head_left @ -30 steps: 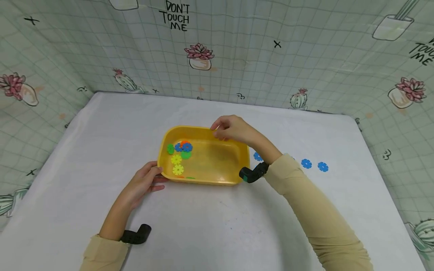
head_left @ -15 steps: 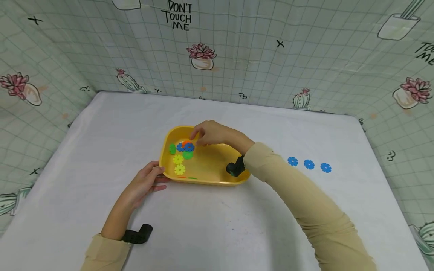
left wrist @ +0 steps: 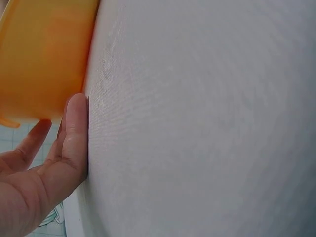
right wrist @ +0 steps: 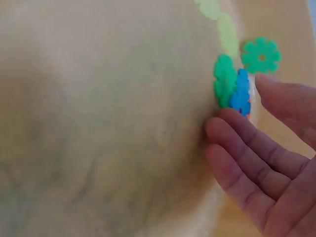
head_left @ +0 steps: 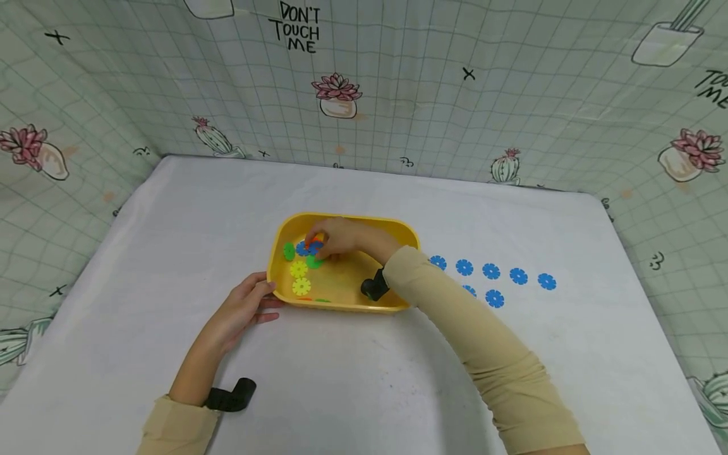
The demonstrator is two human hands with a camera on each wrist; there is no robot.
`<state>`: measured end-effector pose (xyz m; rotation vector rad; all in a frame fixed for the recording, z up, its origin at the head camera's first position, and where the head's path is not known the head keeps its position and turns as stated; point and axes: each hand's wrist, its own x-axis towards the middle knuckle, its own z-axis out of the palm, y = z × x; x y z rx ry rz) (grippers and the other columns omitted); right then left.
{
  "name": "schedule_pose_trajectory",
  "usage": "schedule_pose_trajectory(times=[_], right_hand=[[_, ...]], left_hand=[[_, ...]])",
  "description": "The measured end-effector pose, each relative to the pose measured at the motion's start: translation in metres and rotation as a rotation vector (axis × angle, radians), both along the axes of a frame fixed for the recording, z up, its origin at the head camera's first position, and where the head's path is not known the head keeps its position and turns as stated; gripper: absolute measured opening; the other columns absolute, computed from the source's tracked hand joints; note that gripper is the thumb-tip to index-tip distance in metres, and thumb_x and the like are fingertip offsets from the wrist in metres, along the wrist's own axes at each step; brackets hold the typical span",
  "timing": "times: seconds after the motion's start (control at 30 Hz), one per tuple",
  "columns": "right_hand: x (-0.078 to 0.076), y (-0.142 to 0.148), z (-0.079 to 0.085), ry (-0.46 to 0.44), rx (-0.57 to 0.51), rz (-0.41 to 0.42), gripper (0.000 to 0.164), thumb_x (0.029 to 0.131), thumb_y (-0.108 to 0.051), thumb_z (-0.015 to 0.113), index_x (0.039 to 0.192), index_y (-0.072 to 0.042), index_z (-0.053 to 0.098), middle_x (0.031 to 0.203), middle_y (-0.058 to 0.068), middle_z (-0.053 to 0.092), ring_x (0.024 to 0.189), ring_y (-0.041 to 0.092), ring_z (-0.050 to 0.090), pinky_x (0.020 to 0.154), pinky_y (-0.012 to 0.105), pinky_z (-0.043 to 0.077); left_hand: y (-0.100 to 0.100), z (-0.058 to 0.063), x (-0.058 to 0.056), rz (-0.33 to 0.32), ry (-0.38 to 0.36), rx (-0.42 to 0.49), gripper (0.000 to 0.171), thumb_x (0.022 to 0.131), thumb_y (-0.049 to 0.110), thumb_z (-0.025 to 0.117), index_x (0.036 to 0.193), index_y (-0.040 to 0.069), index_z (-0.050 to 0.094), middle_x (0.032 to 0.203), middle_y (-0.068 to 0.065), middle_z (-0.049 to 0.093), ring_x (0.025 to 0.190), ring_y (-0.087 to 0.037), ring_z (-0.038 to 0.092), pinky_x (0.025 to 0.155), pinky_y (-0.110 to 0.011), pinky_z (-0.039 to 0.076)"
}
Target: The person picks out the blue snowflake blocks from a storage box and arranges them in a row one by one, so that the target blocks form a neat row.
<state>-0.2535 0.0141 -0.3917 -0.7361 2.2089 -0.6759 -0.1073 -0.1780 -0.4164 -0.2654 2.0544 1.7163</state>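
Observation:
A yellow tray (head_left: pixel 364 304) holds several flower-shaped plastic discs at its left end. My left hand (head_left: pixel 241 309) touches the tray's near left corner; in the left wrist view its fingers (left wrist: pixel 75 128) lie fairly straight along the orange-looking wall. My right hand (head_left: pixel 338 237) reaches down inside the tray, fingertips at a blue flower disc (right wrist: pixel 240 94) and an orange disc (head_left: pixel 317 238). In the right wrist view, thumb and fingers stand apart around the blue disc. Close by are a green disc (right wrist: pixel 260 55) and two yellow discs (head_left: pixel 301 286).
To the right of the tray, several blue discs (head_left: pixel 491 271) lie in a row on the white table (head_left: pixel 341 392). A second row, with a blue disc (head_left: pixel 495 298), is partly hidden by the right sleeve (head_left: pixel 455 322). A patterned cloth (head_left: pixel 398 95) hangs behind.
My right hand has moved left from the tray's far rim and down to the discs in its left end. The left hand stays at the near left corner.

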Motion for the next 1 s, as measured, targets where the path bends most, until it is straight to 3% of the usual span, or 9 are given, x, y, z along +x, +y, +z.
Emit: schedule_pose_trajectory(times=[0.23, 0.57, 0.77, 1.0], right_hand=[[0.001, -0.001, -0.007, 0.072, 0.098, 0.007, 0.038, 0.088, -0.013, 0.063, 0.124, -0.015, 0.053, 0.098, 0.008, 0.055, 0.064, 0.014, 0.051, 0.059, 0.018, 0.045], [-0.002, 0.003, -0.011, 0.036, 0.096, 0.001, 0.035, 0.09, -0.013, 0.06, 0.123, -0.015, 0.05, 0.09, 0.007, 0.056, 0.063, 0.015, 0.051, 0.057, 0.019, 0.045], [-0.003, 0.002, -0.014, 0.089, 0.115, 0.027, 0.034, 0.09, -0.018, 0.059, 0.123, -0.016, 0.051, 0.1, 0.006, 0.054, 0.069, 0.015, 0.051, 0.061, 0.019, 0.045], [-0.001, -0.001, -0.014, 0.133, 0.129, 0.042, 0.031, 0.09, -0.02, 0.061, 0.119, -0.015, 0.052, 0.097, 0.005, 0.051, 0.079, 0.017, 0.049, 0.065, 0.02, 0.041]], left_hand=[[0.001, -0.001, 0.0, 0.003, -0.006, -0.006, 0.051, 0.098, 0.029, 0.037, 0.141, 0.002, 0.029, 0.131, -0.024, 0.046, 0.103, -0.019, 0.059, 0.083, -0.028, 0.054], [-0.001, -0.002, -0.001, 0.009, -0.011, -0.033, 0.05, 0.098, 0.03, 0.037, 0.14, 0.004, 0.03, 0.13, -0.024, 0.047, 0.103, -0.02, 0.059, 0.083, -0.027, 0.054], [-0.001, -0.002, 0.0, -0.003, 0.001, -0.02, 0.05, 0.098, 0.028, 0.036, 0.141, 0.002, 0.029, 0.129, -0.024, 0.047, 0.102, -0.019, 0.059, 0.082, -0.026, 0.054], [-0.002, -0.002, 0.0, -0.009, 0.004, -0.02, 0.05, 0.098, 0.028, 0.036, 0.141, 0.002, 0.029, 0.129, -0.024, 0.047, 0.101, -0.019, 0.059, 0.082, -0.025, 0.054]])
